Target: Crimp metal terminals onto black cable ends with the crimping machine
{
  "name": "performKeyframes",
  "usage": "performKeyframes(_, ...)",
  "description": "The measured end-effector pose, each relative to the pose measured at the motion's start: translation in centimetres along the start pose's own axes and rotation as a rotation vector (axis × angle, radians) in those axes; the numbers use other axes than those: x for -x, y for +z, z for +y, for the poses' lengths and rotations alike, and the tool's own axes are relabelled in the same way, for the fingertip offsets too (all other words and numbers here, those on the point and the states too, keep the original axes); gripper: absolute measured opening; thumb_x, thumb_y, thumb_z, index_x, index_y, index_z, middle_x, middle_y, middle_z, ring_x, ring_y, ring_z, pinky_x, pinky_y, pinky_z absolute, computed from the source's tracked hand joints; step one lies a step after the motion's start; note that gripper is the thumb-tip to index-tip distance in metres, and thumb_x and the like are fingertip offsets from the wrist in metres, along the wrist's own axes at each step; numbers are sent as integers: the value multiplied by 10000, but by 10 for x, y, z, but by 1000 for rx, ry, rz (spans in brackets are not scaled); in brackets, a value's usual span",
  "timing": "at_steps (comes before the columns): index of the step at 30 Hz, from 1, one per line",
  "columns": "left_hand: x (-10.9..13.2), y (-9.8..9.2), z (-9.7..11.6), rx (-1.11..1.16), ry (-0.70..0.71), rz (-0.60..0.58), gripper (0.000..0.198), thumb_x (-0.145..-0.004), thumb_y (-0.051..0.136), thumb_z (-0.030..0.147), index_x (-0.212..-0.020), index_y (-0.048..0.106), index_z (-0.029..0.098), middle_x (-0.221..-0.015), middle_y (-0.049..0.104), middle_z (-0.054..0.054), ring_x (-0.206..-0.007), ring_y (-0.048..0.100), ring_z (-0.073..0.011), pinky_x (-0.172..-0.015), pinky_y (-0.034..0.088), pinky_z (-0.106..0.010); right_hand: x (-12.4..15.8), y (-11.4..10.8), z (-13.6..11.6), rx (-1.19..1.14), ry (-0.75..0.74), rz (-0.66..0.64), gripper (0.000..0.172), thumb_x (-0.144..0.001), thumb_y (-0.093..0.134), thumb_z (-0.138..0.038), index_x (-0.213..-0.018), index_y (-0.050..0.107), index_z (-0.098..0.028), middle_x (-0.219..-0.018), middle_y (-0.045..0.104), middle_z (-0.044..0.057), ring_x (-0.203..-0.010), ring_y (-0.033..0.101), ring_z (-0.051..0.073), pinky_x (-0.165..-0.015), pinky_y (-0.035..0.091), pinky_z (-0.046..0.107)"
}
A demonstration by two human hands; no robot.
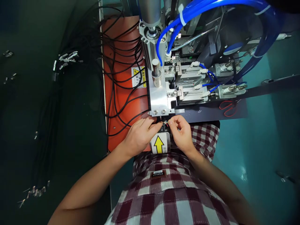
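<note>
At the front of the metal press block [159, 98], both of my hands work close together. My left hand [139, 136] is closed, thumb and fingers pressed together; a black cable [125, 124] runs in under it, its end hidden by the fingers. Thin coloured wires [166, 122], with a bit of red and white, show in the small gap between the fingertips. My right hand [181, 132] pinches these wires between thumb and forefinger. Just below the fingertips is a plate with a yellow arrow label [159, 143].
Several black cables [114, 72] lie across the orange-red panel [122, 106] at left, connector ends [67, 59] bunched beyond it. Blue air hoses [217, 4] arch over the machine's cylinders [193, 93]. Red-handled scissors [228, 107] rest on the dark base plate [203, 112] at right.
</note>
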State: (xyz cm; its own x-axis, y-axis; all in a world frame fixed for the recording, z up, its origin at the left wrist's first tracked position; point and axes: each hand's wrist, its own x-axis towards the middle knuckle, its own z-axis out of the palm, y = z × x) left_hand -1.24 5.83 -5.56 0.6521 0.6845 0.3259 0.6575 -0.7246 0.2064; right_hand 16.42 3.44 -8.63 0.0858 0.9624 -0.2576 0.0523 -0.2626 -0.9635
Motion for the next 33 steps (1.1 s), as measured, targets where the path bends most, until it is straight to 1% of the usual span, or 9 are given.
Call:
performKeyframes(7,0,-2,5,-53,-32,-15,250,-928,437,129,-1023,667,147,-776,602,-69,-680,520,-173,-599,414,-287,-7,-2,-1,-287,246,-123,238,-825,630,-384,-735,542,-182,-525,423,-75,-471,353,85,-482,289,238)
performKeyframes(11,-1,-8,12,-120,-58,-45,213,-905,506,159,-1050,662,162,-887,634,-99,-811,534,-223,-675,410,-347,-4,-9,-2,-251,207,-118,260,-829,633,-422,-761,572,-178,-583,468,-55,-496,391,89,-488,318,237)
performKeyframes(15,-1,-12,23,-163,-115,-168,258,-907,491,157,-1120,636,135,-894,616,-114,-765,510,-223,-638,403,-343,7,-9,0,-132,174,-130,234,-828,630,-401,-767,596,-178,-602,491,-39,-491,405,98,-458,316,240)
performKeyframes(17,0,-11,26,-132,-142,-211,288,-916,460,146,-1158,612,117,-910,609,-120,-758,507,-217,-632,418,-330,11,-8,-3,-13,113,-90,188,-834,623,-354,-756,599,-185,-596,503,-34,-489,405,106,-461,324,247)
performKeyframes(20,1,-9,28,-114,-166,-220,298,-919,448,141,-1175,598,116,-925,608,-118,-782,520,-217,-657,447,-324,14,-8,-12,321,-129,10,137,-860,575,-262,-742,598,-198,-658,563,0,-562,469,132,-564,389,277)
performKeyframes(24,1,-8,28,-135,-156,-197,281,-916,469,145,-1159,606,104,-898,608,-111,-766,523,-217,-645,458,-326,10,-12,-23,617,-352,3,139,-861,556,-210,-728,600,-205,-671,586,16,-626,505,154,-666,391,308)
performKeyframes(26,1,-8,28,-138,-151,-193,282,-903,491,134,-1156,609,93,-898,609,-110,-765,523,-218,-644,461,-326,4,-13,-21,527,-295,-3,124,-856,564,-220,-738,597,-201,-690,586,14,-616,499,145,-644,394,297)
performKeyframes(31,1,-7,27,-124,-160,-200,282,-904,476,123,-1152,609,98,-889,610,-106,-748,521,-213,-633,464,-322,-7,-17,-5,-7,133,-171,171,-834,603,-327,-740,582,-185,-534,471,-50,-459,404,106,-456,326,244)
performKeyframes(33,1,-7,27,-118,-167,-200,281,-907,465,120,-1148,610,104,-890,611,-105,-748,521,-211,-636,465,-319,-8,-18,-5,-50,158,-156,200,-826,623,-364,-754,593,-179,-538,470,-52,-460,398,102,-449,316,240)
